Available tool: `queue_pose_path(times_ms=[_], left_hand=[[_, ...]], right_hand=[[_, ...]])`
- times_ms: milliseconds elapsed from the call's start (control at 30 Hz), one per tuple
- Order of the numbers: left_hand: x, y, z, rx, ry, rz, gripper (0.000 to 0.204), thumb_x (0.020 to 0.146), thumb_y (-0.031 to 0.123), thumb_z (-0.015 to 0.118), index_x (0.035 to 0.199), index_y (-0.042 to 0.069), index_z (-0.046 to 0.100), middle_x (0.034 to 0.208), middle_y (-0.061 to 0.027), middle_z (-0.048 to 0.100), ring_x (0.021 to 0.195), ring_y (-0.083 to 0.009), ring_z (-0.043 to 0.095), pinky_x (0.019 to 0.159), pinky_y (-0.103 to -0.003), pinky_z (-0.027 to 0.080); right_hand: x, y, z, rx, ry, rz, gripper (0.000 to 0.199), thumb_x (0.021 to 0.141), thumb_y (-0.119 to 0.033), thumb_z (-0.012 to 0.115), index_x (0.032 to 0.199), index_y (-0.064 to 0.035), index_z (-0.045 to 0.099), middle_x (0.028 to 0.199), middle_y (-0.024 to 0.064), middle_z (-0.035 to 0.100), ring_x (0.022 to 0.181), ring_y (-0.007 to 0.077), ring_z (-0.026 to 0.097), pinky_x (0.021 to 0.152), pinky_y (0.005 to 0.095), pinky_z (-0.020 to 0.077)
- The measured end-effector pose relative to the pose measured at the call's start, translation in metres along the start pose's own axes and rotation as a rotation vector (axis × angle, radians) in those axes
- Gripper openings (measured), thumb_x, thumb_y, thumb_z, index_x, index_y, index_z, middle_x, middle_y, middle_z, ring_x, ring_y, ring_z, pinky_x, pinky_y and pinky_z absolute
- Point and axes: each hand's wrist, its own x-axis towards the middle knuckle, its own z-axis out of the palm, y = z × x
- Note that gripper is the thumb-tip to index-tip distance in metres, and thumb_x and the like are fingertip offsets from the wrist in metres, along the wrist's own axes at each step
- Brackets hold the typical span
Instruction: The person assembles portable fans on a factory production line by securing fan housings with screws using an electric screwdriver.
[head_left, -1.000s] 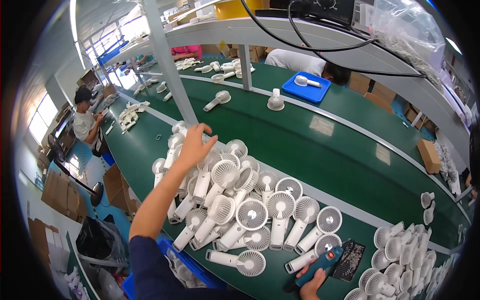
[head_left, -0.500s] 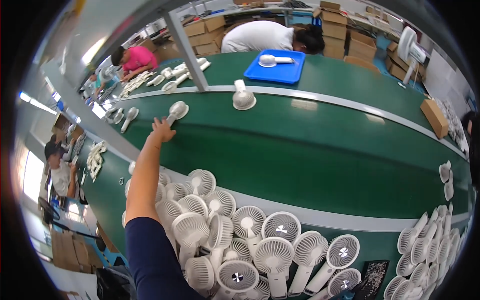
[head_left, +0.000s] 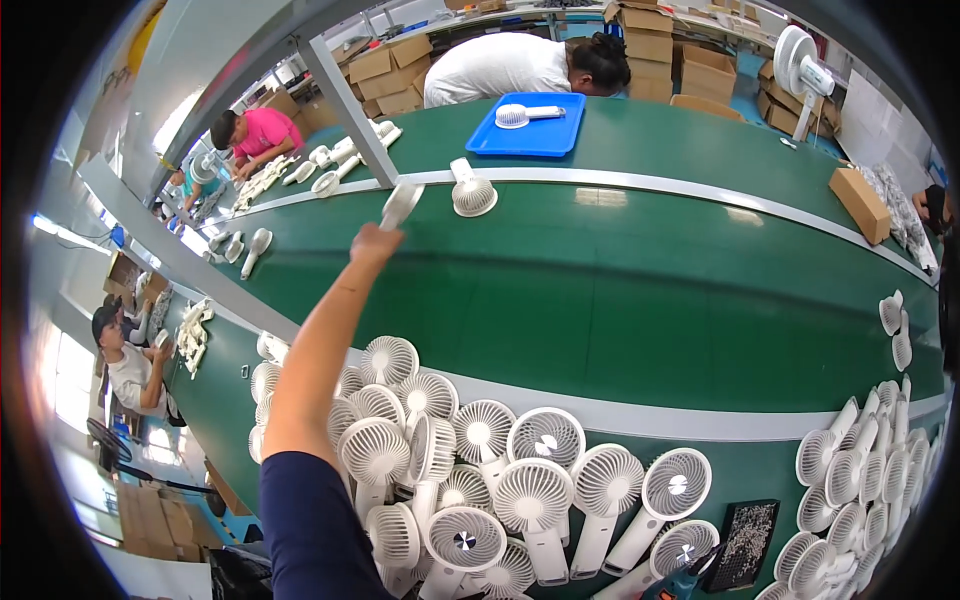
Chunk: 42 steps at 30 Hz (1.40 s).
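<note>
My left hand (head_left: 376,243) is stretched out over the green conveyor belt, its fingers closed round the handle of a white handheld fan (head_left: 402,205). The fan's round head points up and away, slightly blurred, just above the belt near the far metal rail. To its right another handheld fan (head_left: 474,190) lies on the belt, head towards me. Beneath my forearm, many white handheld fans (head_left: 533,495) stand and lean in a crowd along the near side. My right hand is out of view.
A black tray of small screws (head_left: 742,545) and a teal tool (head_left: 678,582) lie near the front. More fans (head_left: 850,490) are stacked at right. Across the belt are a blue tray (head_left: 560,140), a metal post (head_left: 352,115) and a person in white (head_left: 500,72). Other people work at left.
My left hand has closed on the fan and lifted it, carrying it to the right and towards the far rail. The view has shifted slightly.
</note>
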Motion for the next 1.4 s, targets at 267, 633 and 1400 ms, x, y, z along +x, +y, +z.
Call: queue_pose_path(times_ms=[267, 633, 1400], left_hand=[[0.034, 0.120, 0.077, 0.090, -0.077, 0.594, 0.074, 0.075, 0.046, 0.067, 0.140, 0.038, 0.033, 0.145, -0.0200, 0.031, 0.136, -0.0475, 0.014, 0.106, -0.063, 0.016], [-0.133, 0.111, -0.034, -0.001, 0.033, 0.781, 0.045, 0.082, 0.028, 0.061, 0.124, 0.014, 0.051, 0.113, -0.0194, 0.057, 0.112, -0.0387, 0.049, 0.093, -0.044, 0.043], [-0.479, -0.041, -0.191, -0.176, 0.207, 0.525, 0.034, 0.077, 0.011, 0.064, 0.110, 0.005, 0.056, 0.090, -0.0213, 0.062, 0.089, -0.0389, 0.059, 0.077, -0.045, 0.046]], right_hand=[[0.014, -0.004, -0.007, -0.204, 0.032, -0.089, 0.029, 0.092, -0.022, 0.044, 0.102, 0.0024, 0.055, 0.096, 0.0182, 0.058, 0.082, 0.0292, 0.056, 0.071, 0.0372, 0.0461], [0.024, -0.046, -0.009, -0.152, -0.078, 0.243, 0.050, 0.090, -0.042, 0.047, 0.112, 0.0031, 0.045, 0.099, 0.0132, 0.052, 0.080, 0.0260, 0.053, 0.079, 0.0436, 0.0356], [0.048, -0.053, 0.022, 0.030, 0.160, -0.051, 0.035, 0.098, -0.035, 0.042, 0.098, -0.0005, 0.052, 0.067, 0.0044, 0.054, 0.053, 0.0113, 0.053, 0.050, 0.0248, 0.0442]])
